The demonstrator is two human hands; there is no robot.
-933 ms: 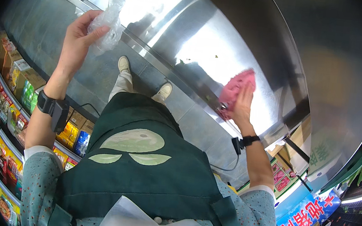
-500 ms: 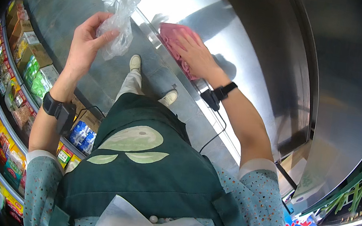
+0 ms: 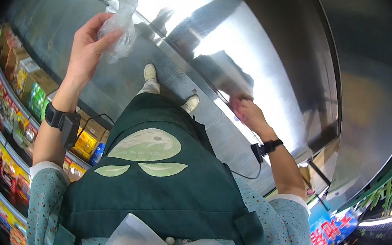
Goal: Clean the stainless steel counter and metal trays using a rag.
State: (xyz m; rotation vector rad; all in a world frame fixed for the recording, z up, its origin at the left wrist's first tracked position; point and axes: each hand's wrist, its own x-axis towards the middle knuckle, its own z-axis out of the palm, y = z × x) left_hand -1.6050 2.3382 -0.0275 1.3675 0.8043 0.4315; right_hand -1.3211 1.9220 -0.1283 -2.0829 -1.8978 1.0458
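Note:
My left hand (image 3: 89, 48) is raised over the floor, closed on a crumpled clear plastic bag (image 3: 124, 20) pinched between thumb and fingers. To the right, my right hand (image 3: 251, 114) is at the near edge of a shiny stainless steel counter (image 3: 186, 38). Bunched under its fingers is a pink cloth (image 3: 238, 107), mostly covered by the hand. Both wrists wear black bands with small dark boxes and thin cables.
Curved shelves of colourful packets (image 3: 14, 124) and cartons (image 3: 32, 78) run along my left. A steel wall panel (image 3: 374, 105) rises beyond the counter. At lower right are a blue sign with red lettering (image 3: 332, 232) and green stalks (image 3: 385, 192). Grey floor (image 3: 57, 12) lies between.
My right hand has slid along the counter edge toward me and to the right, and the cloth is now bunched up instead of spread. The left hand with the bag has shifted slightly left.

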